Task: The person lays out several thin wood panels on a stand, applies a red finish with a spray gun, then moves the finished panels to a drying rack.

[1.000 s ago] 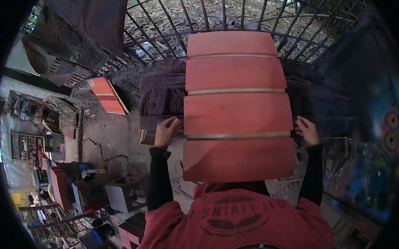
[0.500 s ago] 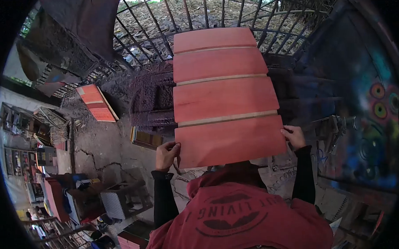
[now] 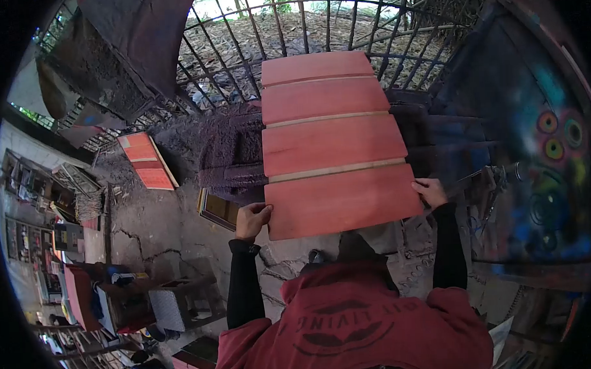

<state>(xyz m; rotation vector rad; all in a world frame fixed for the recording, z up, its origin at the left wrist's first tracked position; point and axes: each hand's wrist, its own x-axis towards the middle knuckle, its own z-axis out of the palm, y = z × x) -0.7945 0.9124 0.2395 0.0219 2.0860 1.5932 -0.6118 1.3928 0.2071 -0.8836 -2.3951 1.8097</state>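
Note:
A large red-painted board stretches away from me, its red sections split by narrow bare strips. My left hand pinches its near left edge, thumb over the side. On the near right edge, the fingers of my right hand are closed as well. Both hands hold the board out in front of my red top, above the floor. Behind it is a dark, rough-surfaced bench or block, partly covered by the board.
Metal bars stand beyond the board. Another red board leans at the left. Several framed panels sit low near my left hand. A grey stool stands at lower left, a spray-painted dark panel at right.
The board's far edge has dropped lower in view while its near edge has come up a little. Both hands have shifted slightly with it and keep their hold. The view has also shifted slightly.

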